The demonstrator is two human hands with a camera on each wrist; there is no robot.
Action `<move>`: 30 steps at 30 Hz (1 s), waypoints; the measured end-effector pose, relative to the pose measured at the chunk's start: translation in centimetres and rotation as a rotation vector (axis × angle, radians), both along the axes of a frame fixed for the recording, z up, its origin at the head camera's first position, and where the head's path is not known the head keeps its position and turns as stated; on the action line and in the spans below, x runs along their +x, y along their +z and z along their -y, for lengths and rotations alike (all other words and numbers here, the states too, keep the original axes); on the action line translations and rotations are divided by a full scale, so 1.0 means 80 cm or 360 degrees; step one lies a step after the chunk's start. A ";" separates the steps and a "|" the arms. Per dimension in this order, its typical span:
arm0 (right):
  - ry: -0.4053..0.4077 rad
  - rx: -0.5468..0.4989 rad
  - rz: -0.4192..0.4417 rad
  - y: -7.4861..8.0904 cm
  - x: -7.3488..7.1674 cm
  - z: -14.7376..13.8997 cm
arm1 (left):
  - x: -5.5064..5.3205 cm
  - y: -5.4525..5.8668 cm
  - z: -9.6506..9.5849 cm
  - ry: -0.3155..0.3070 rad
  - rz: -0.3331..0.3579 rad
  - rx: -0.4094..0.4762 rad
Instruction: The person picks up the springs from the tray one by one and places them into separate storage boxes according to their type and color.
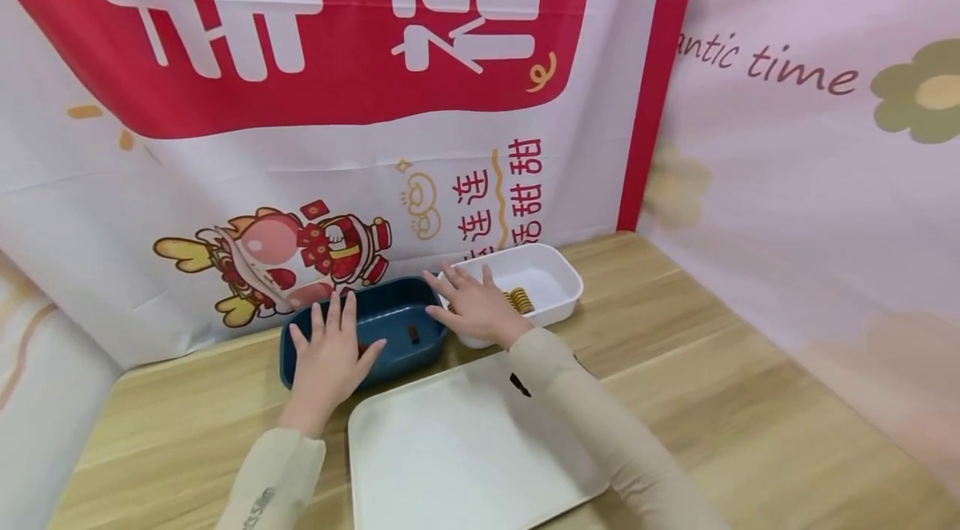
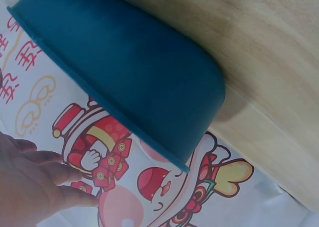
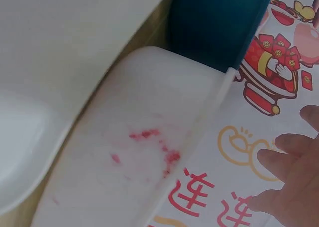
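My left hand (image 1: 327, 363) is held over the dark teal bin (image 1: 397, 355), fingers spread and nothing in them. Small brown pieces (image 1: 413, 335) lie inside that bin, partly covered by the hand. Over the left end of the white bin (image 1: 551, 315), my right hand (image 1: 480, 309) spreads its fingers too, holding nothing. Yellow-and-dark ridged pieces (image 1: 519, 300) show in the white bin beside the right wrist. From the left wrist view, the left fingers (image 2: 65, 173) are above the teal bin's rim level; the right wrist view shows loose, parted right fingers (image 3: 279, 160).
A white tray (image 1: 457, 447) lies in front of both bins on the wooden table (image 1: 712, 363). Printed cloth (image 1: 360, 130) hangs right behind the bins, and another cloth (image 1: 795, 205) borders the table's right side. The right sleeve overlaps the tray's right edge.
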State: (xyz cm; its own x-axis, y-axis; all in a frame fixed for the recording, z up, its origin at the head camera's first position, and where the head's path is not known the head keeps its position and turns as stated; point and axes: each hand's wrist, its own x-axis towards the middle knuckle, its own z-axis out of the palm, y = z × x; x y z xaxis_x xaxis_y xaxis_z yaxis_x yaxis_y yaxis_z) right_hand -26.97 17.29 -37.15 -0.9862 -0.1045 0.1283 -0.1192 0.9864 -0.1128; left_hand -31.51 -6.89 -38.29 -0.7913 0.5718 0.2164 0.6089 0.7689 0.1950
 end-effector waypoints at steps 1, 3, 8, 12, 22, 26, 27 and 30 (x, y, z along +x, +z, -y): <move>-0.0002 0.0000 0.0002 0.002 0.000 0.001 | 0.000 0.001 0.001 -0.0002 -0.0001 0.0014; 0.0005 0.0004 0.0004 0.006 -0.002 0.006 | 0.000 0.002 0.006 0.0006 0.0003 0.0032; -0.0109 0.0043 0.0020 0.011 0.011 -0.010 | -0.006 0.002 -0.015 -0.0099 0.0035 0.0034; -0.0215 0.0055 0.0052 0.007 0.029 -0.030 | -0.006 -0.002 -0.040 -0.0206 0.0074 0.0029; -0.0328 0.0143 0.0066 0.009 0.031 -0.009 | -0.023 -0.005 -0.033 -0.0329 -0.0008 0.0048; -0.0082 0.0177 0.0106 0.013 -0.021 0.069 | -0.030 -0.003 0.058 -0.0017 0.0069 -0.0049; -0.0068 0.0189 0.0118 0.015 -0.027 0.078 | -0.032 -0.002 0.068 0.0029 0.0098 -0.0073; -0.0074 0.0224 0.0142 0.018 -0.038 0.096 | -0.036 -0.002 0.087 0.0133 0.0160 -0.0136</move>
State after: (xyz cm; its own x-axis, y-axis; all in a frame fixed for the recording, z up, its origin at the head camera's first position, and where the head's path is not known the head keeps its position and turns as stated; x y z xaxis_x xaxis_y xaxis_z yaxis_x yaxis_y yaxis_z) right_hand -30.01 9.61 -35.71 -0.9972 -0.0690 0.0273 -0.0685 0.9975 0.0186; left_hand -34.40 -13.83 -38.48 -0.8520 0.5162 0.0868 0.5230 0.8324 0.1835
